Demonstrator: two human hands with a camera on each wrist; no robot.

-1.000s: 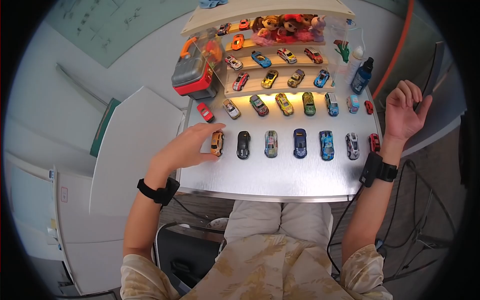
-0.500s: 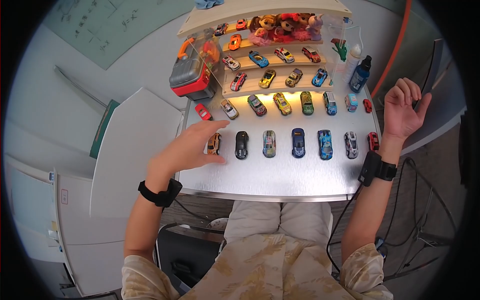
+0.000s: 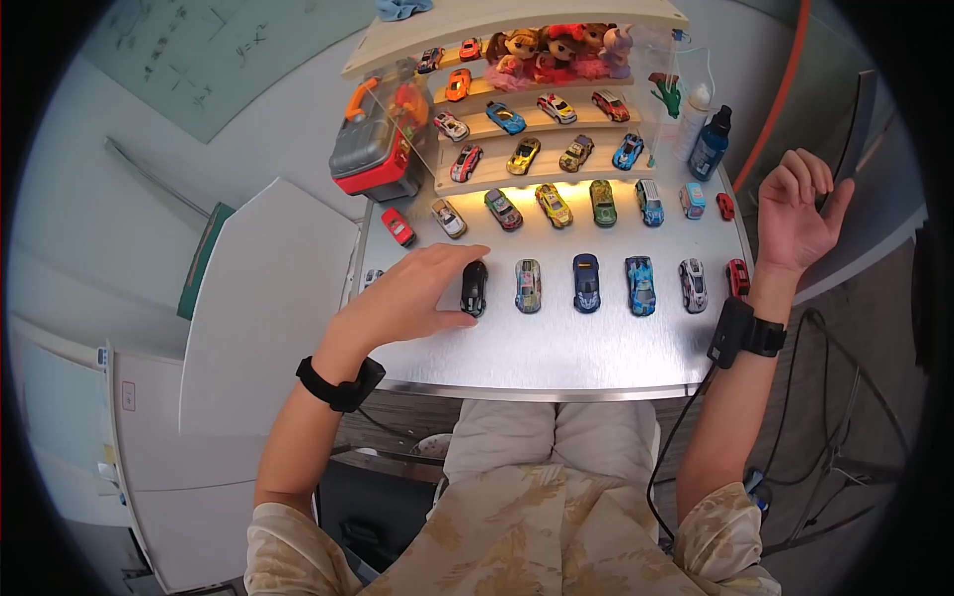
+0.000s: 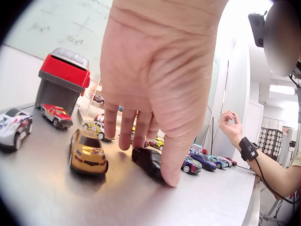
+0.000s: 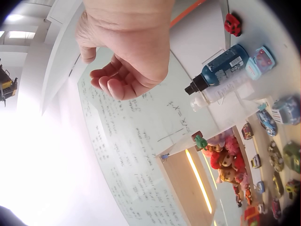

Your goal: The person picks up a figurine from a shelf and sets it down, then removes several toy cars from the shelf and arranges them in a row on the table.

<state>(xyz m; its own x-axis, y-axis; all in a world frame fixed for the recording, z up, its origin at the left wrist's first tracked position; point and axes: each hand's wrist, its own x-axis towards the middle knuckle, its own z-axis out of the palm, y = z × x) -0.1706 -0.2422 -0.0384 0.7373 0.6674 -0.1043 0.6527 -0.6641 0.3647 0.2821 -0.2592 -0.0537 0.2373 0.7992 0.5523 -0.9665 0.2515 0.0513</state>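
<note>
My left hand (image 3: 402,298) spans a black toy car (image 3: 474,289) on the metal table, index finger by its far end and thumb by its near end. In the left wrist view, the thumb overlaps one end of the black car while the fairly straight fingers extend behind it. A gold toy car (image 4: 88,151) stands beside that hand; in the head view the hand hides it. My right hand (image 3: 798,214) is raised at the table's right side, palm up, fingers loosely curled and holding nothing.
More toy cars continue the front row, among them a dark blue car (image 3: 587,283); a second row stands behind. A lit wooden shelf (image 3: 467,181) carries cars and dolls. A grey-red toolbox (image 3: 370,149) is back left, a blue spray bottle (image 3: 710,149) back right.
My left hand has moved right, from around the gold car to around the black one. The right hand stays raised in nearly the same place. The head view has shifted slightly.
</note>
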